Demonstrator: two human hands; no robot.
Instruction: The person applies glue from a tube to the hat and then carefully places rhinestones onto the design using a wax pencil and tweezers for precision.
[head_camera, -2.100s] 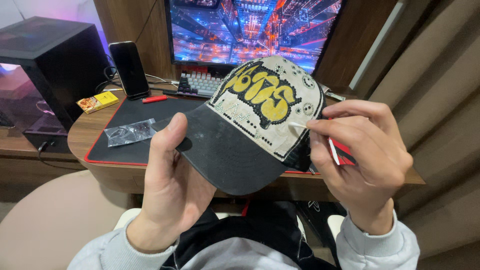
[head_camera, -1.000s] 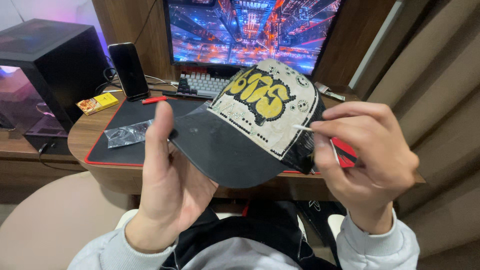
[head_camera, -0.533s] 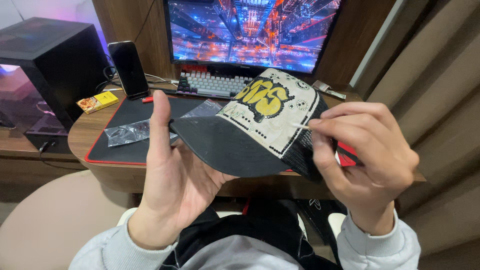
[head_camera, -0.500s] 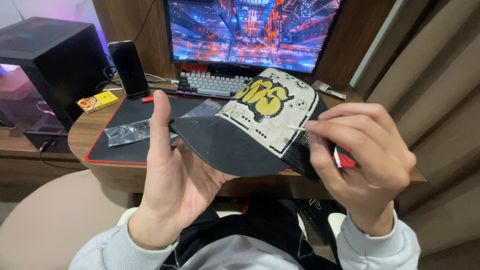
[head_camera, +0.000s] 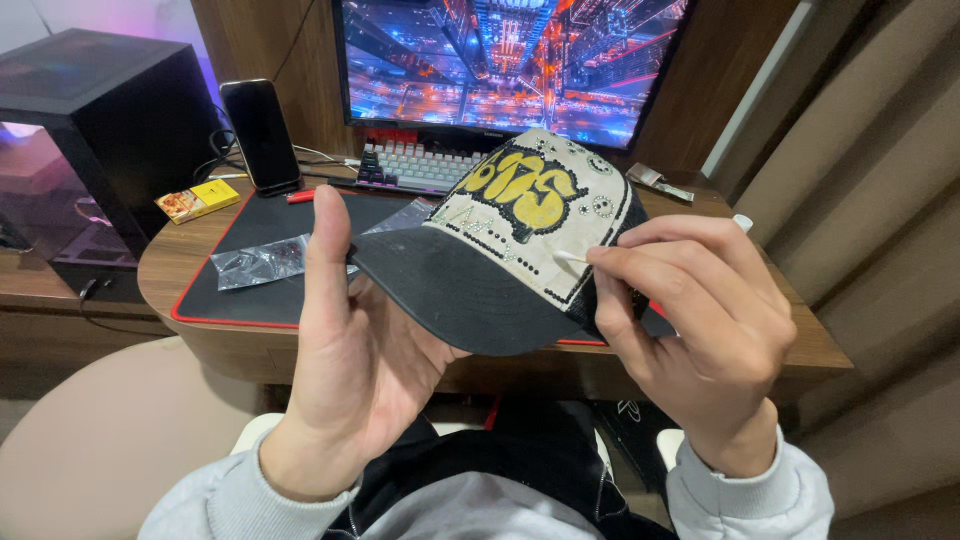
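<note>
A baseball cap (head_camera: 500, 240) with a black brim, cream front panel and a yellow graffiti design hangs in front of me above the desk edge. My left hand (head_camera: 350, 350) holds it from below by the brim, thumb up along the brim's left side. My right hand (head_camera: 690, 320) pinches a thin white stick (head_camera: 570, 258) whose tip touches the cream panel on the cap's right side. Small studs line the panel's edges.
On the wooden desk (head_camera: 180, 270) lie a black mat with red trim (head_camera: 250, 290), a clear plastic bag (head_camera: 265, 262), a yellow box (head_camera: 197, 200), a red pen (head_camera: 300, 196), an upright phone (head_camera: 262, 135), a keyboard (head_camera: 415, 165) and a monitor (head_camera: 510, 60). A black computer case (head_camera: 110, 130) stands left.
The cap has tipped and turned slightly, its front now angled more to the right. My right hand stays at the panel's side with the white stick against the fabric.
</note>
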